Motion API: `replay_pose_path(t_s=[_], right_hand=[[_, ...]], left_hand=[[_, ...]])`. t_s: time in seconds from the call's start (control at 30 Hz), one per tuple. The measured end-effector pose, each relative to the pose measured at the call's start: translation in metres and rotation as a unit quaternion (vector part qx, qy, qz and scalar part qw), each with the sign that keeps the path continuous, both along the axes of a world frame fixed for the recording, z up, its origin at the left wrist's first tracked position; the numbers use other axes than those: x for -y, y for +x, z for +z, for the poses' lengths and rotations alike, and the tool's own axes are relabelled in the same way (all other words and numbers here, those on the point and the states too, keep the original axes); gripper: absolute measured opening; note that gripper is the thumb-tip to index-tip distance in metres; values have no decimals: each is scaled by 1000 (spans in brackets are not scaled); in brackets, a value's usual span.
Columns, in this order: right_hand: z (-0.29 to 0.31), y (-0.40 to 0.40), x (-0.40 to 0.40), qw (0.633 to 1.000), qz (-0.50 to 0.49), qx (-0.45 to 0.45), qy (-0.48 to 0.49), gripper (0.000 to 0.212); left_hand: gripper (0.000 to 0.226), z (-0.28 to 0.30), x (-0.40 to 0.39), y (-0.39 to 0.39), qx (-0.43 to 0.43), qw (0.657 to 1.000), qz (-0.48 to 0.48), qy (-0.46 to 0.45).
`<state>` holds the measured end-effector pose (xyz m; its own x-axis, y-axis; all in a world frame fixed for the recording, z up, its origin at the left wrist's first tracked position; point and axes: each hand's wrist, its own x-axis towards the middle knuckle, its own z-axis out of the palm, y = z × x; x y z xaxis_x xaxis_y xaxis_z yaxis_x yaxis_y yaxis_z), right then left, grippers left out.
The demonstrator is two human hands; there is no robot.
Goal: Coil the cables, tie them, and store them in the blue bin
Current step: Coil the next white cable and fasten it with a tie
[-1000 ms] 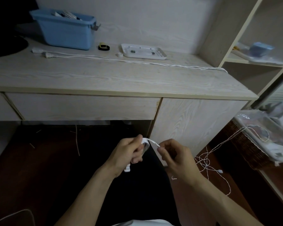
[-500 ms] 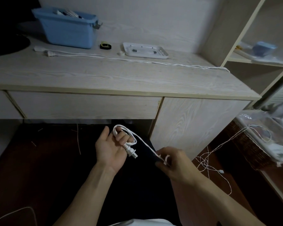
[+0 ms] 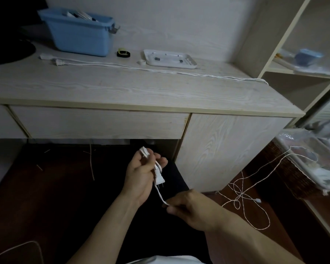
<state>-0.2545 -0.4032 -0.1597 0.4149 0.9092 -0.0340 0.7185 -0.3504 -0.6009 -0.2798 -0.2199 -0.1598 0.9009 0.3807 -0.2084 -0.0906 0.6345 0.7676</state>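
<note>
Head view: the left hand (image 3: 141, 174) now holds the first turns of the white cable (image 3: 159, 193) wound round its fingers, plug hanging just below, while the right hand (image 3: 187, 206) has dropped toward 5 o'clock, pinching the cable taut. Half a second ago that loop was only forming, so coiling is underway. The blue bin (image 3: 80, 35) waits at 11 o'clock on the worktop (image 3: 122, 88).

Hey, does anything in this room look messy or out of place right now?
Yes. A thin white cable lies tangled in loose loops on the floor right of the desk, running up over a basket. Another white cable lies stretched out, uncoiled, across the desk.
</note>
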Motion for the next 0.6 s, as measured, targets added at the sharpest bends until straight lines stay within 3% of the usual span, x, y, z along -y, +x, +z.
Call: replay_pose_path(t_s=[0.1,0.23,0.37,0.47,0.53,0.6], right_hand=[[-2,-3,0,1000,9,11,-6,32],[-2,-5,-3,1000,-10,26,13,32],[5,3,2,986,-110,63,104,16],[9,9,4,958,-197,108,181,20],[11,11,6,939,-226,127,227,22],[11,14,9,928,-236,126,258,20]], left_hand=[[11,-3,8,-4,2,993,-18,118],[11,-5,10,-7,13,957,-82,279],[20,-9,0,-8,-34,883,-220,413],[26,-7,-2,-10,-33,862,-283,419],[19,-3,-4,-11,-34,853,-320,412],[27,1,-5,-12,-42,861,-362,354]])
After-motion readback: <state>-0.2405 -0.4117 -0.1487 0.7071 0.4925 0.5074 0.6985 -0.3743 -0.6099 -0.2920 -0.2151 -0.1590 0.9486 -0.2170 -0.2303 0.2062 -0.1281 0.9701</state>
